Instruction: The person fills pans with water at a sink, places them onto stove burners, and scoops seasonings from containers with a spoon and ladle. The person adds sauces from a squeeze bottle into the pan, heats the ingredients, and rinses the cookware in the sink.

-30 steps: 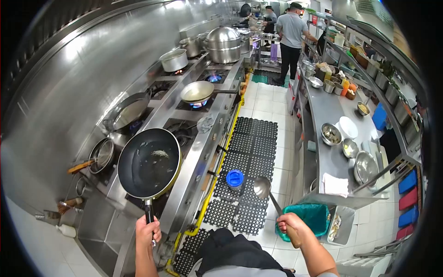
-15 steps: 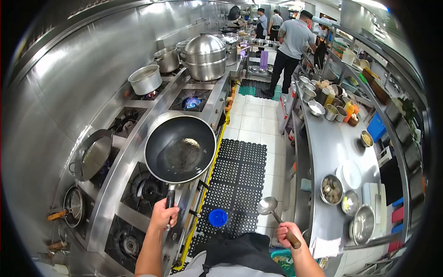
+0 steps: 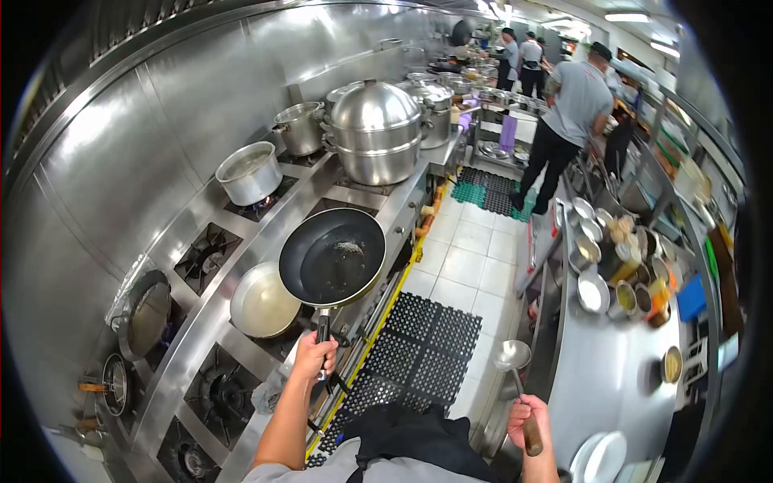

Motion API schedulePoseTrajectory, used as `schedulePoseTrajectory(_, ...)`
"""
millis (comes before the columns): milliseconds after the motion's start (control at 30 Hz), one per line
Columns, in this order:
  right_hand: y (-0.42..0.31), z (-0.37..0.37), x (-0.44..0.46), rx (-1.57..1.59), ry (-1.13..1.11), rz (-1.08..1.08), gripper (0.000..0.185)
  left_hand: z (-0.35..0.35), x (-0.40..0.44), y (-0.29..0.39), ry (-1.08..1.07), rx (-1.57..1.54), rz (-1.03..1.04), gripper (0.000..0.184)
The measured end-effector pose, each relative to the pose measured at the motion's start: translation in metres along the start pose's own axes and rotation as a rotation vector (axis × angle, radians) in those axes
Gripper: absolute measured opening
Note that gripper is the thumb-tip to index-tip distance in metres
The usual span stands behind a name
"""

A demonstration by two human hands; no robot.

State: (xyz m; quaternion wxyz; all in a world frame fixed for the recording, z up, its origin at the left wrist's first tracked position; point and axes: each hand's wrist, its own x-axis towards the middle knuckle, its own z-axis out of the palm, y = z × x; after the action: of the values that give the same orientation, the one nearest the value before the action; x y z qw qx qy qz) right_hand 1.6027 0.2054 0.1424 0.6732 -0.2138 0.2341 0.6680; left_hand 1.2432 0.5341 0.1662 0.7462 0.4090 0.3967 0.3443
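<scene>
My left hand [image 3: 316,355] is wrapped round the handle of a black frying pan [image 3: 332,258], which is held up over the front burners of the stove [image 3: 193,322]. Some pale bits and a shine of liquid show inside the pan. My right hand [image 3: 529,419] grips the wooden handle of a metal ladle [image 3: 512,355], its bowl pointing away from me over the floor. Just left of the black pan, a light-coloured pan [image 3: 264,301] with pale liquid sits on a burner.
A large steamer pot [image 3: 377,133] and an open pot [image 3: 248,174] stand further along the stove. On the right counter [image 3: 584,362] are bowls, bottles and white plates [image 3: 604,457]. A co-worker [image 3: 572,113] stands ahead by the aisle; more people are farther back. Black mats [image 3: 419,346] cover part of the floor.
My view has moved forward along the aisle. The black pan has gone from the near burners to beside the steamer. Both hands keep their hold on pan and ladle.
</scene>
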Motion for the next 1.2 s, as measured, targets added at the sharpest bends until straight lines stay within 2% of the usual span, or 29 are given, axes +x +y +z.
schedulePoseTrajectory(133, -0.070, 0.047, 0.062, -0.087, 0.092, -0.006, 0.019, 0.022, 0.077, -0.001, 0.124, -0.003, 0.023, 0.012)
schedulePoseTrajectory(233, -0.125, 0.064, 0.116, 0.048, 0.046, 0.064, 0.022, 0.029, 0.131, -0.006, 0.227, 0.033, 0.031, 0.013)
schedulePoseTrajectory(500, -0.238, 0.117, 0.263, 0.070, 0.061, 0.288, 0.024, 0.037, 0.256, -0.027, 0.393, -0.075, 0.063, 0.014)
schedulePoseTrajectory(633, -0.280, 0.147, 0.312, -0.002, 0.120, 0.239, 0.024, 0.042, 0.298, -0.028, 0.480, -0.095, 0.064, 0.014)
schedulePoseTrajectory(733, -0.322, 0.167, 0.351, -0.071, 0.195, 0.341, 0.028, 0.041, 0.326, -0.035, 0.534, -0.079, 0.081, 0.014)
schedulePoseTrajectory(867, -0.363, 0.203, 0.399, -0.158, 0.230, 0.373, 0.029, 0.045, 0.355, -0.045, 0.615, -0.109, 0.143, 0.013)
schedulePoseTrajectory(933, -0.380, 0.223, 0.419, -0.236, 0.290, 0.273, 0.021, 0.051, 0.366, -0.042, 0.645, -0.152, 0.159, 0.013)
schedulePoseTrajectory(1100, -0.423, 0.246, 0.475, -0.262, 0.336, 0.354, 0.025, 0.072, 0.404, -0.041, 0.730, -0.233, 0.190, 0.013)
schedulePoseTrajectory(1200, -0.441, 0.254, 0.512, -0.324, 0.212, 0.514, 0.029, 0.085, 0.421, -0.038, 0.804, -0.273, 0.188, 0.011)
